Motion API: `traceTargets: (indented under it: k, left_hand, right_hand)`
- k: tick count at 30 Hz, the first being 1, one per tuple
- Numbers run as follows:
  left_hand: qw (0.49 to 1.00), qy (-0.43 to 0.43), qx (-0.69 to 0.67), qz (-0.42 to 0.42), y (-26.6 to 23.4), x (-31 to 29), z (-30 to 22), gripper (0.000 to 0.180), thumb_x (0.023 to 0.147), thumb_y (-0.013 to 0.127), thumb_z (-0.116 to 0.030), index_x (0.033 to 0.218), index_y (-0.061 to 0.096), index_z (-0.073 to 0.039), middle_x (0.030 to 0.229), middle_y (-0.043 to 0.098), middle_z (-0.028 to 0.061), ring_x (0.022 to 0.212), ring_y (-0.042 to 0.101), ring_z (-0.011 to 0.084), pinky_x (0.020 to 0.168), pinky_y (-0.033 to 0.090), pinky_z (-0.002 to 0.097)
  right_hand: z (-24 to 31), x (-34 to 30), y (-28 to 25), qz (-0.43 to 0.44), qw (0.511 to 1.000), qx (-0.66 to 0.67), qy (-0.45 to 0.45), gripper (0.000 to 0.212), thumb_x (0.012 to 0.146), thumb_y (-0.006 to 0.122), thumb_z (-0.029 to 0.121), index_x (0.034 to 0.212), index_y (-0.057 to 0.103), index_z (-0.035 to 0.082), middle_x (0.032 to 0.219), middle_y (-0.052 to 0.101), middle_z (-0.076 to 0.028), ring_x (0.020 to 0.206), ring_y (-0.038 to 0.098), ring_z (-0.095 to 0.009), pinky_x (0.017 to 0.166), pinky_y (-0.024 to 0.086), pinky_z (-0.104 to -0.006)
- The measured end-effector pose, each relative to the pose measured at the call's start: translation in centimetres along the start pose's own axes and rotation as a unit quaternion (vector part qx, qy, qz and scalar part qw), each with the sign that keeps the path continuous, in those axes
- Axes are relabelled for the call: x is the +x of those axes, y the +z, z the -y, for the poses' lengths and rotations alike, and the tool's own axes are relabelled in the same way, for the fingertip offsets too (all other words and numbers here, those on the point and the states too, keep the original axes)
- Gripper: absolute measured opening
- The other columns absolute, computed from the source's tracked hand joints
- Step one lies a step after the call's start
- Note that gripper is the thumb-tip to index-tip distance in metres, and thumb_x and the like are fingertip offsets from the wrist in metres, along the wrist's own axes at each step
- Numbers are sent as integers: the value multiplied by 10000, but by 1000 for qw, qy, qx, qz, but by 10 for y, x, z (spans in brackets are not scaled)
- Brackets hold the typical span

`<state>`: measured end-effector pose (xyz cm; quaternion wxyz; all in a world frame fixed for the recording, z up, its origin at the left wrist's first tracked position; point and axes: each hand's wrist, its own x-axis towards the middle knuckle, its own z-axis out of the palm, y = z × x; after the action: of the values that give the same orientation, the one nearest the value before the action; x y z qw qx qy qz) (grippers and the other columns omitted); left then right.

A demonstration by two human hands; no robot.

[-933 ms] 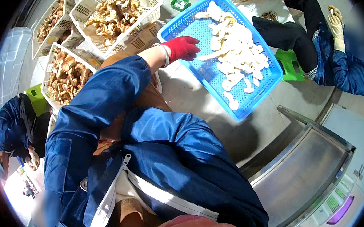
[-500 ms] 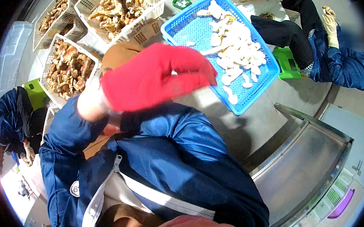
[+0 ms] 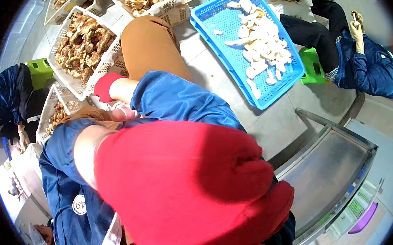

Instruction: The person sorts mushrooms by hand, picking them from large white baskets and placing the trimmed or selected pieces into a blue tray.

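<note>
My left hand [image 3: 178, 180], in a red glove, is raised very close to the camera and fills the lower middle. Its fingers are curled in and pressed together; whatever lies inside them, if anything, is hidden. My right arm crosses to the left over my lap. At its end my right hand [image 3: 108, 87], also in a red glove, is low beside a white crate [image 3: 84, 87] of brown mushroom pieces [image 3: 81, 46]. The fingers of that hand are hardly visible. Pale, trimmed mushroom pieces [image 3: 265, 45] lie in a blue perforated basket [image 3: 219, 56] ahead to the right.
More white crates [image 3: 175, 5] of brown mushrooms stand far left. A metal-framed low table [image 3: 329, 173] is at right. One co-worker [image 3: 369, 66] in blue sits far right by a green stool [image 3: 312, 67]; another [image 3: 9, 96] is at left. My brown-trousered knee [image 3: 149, 44] is between crate and basket.
My left hand has come back from near the blue basket toward the camera. My right glove now shows beside the crate. The view has shifted, so the crates and basket sit differently.
</note>
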<state>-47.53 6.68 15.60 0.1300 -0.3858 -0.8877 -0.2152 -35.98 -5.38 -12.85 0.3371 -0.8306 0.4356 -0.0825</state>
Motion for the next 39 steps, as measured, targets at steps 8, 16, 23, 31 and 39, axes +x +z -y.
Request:
traceTargets:
  k: [8,16,23,31,39]
  left_hand:
    - [902,-412,11,-126,19,-125,26,332,788,623,-95,1102,656,5,1115,673,152,984,650,317,842,516,393]
    - [553,-738,20,-387,20,-311,-47,332,1034,468,-152,1273,588,44,1215,647,132,1115,624,212,985,480,337]
    - [619,-750,60,-226,75,-297,-22,290,931,541,-86,1181,634,29,1183,660,140,1119,612,253,1000,445,358]
    - [562,-792,13,-240,92,-229,-2,318,842,587,-72,1142,658,5,1112,686,138,1061,632,267,949,476,365]
    - [458,-848,150,-220,77,-319,-67,242,943,595,-174,1106,686,-21,1086,687,167,1023,650,311,927,479,367]
  right_hand:
    - [-26,-16,-13,9,998,51,26,319,729,670,303,981,762,130,1022,728,-115,937,689,-321,751,548,-457]
    - [0,-14,-33,6,996,62,-58,324,791,641,256,1052,739,90,1057,715,-138,950,690,-329,791,545,-451]
    - [4,4,-22,-147,969,118,-162,199,798,638,210,878,715,44,870,716,-174,834,693,-362,704,543,-457]
    - [12,67,70,-337,902,120,-241,261,797,514,63,991,684,103,949,683,-79,938,639,-188,838,517,-370]
    - [17,-25,-50,15,981,160,-108,311,820,557,301,976,728,93,1022,700,-191,946,678,-369,845,533,-481]
